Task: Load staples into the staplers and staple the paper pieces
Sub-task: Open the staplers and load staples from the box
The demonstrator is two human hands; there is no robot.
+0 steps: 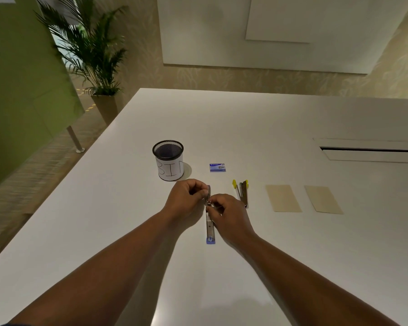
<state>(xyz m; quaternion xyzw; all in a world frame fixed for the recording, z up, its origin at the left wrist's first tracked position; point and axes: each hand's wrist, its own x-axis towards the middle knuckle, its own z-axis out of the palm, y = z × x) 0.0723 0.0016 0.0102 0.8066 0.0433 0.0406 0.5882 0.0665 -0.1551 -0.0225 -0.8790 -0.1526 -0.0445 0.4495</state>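
— Where's our blue stapler (210, 228)?
— Mid-tabletop, opened flat. Our left hand (186, 200) and right hand (224, 212) both pinch it, fingers curled.
— And the papers (283, 198)?
— Toward the right edge.

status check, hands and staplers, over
Left hand and right hand both pinching the open blue stapler. Yellow stapler open, untouched. Nothing in the way.

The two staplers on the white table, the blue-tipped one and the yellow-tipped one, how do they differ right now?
The blue-tipped metal stapler is held by both hands, left hand and right hand; the yellow-tipped metal stapler lies untouched. The blue one is opened out long and flat, the yellow one splayed in a narrow V. The blue one sits nearer the person. Both are open and lie on the white table.
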